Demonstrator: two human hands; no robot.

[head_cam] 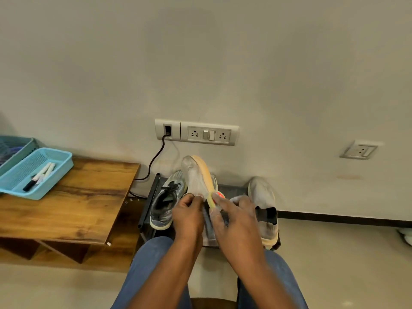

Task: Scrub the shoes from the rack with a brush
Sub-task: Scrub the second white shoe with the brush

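- Head view: the left hand (188, 214) grips the heel end of a pale grey shoe (194, 175), fingers curled round its upper. The shoe is held up in front of the rack (149, 201), tipped on its side, with its long axis running away from the person and the toe pointing up toward the wall.
- The right hand (234, 216) is closed round a brush (219, 195), of which only a blurred red-orange tip shows past the fingers. That tip sits against the tan sole edge near the heel, so the brush hand is right at the work. As I judge it, the coming stroke runs along the sole's length toward the toe, away from both hands.
- The shoe's upper looks like soft knit fabric, scuffed and dusty; the sole is a smooth, curved tan rubber strip.
- On the dark metal rack below lie a grey laced sneaker (166, 200) to the left and a matching pale slip-on (264, 208) to the right, both with toes toward the wall.
- A wooden bench (73, 201) to the left carries a blue mesh basket (64, 163) with markers (40, 176).
- A wall socket panel (197, 132) has a black cable (156, 160) plugged in.
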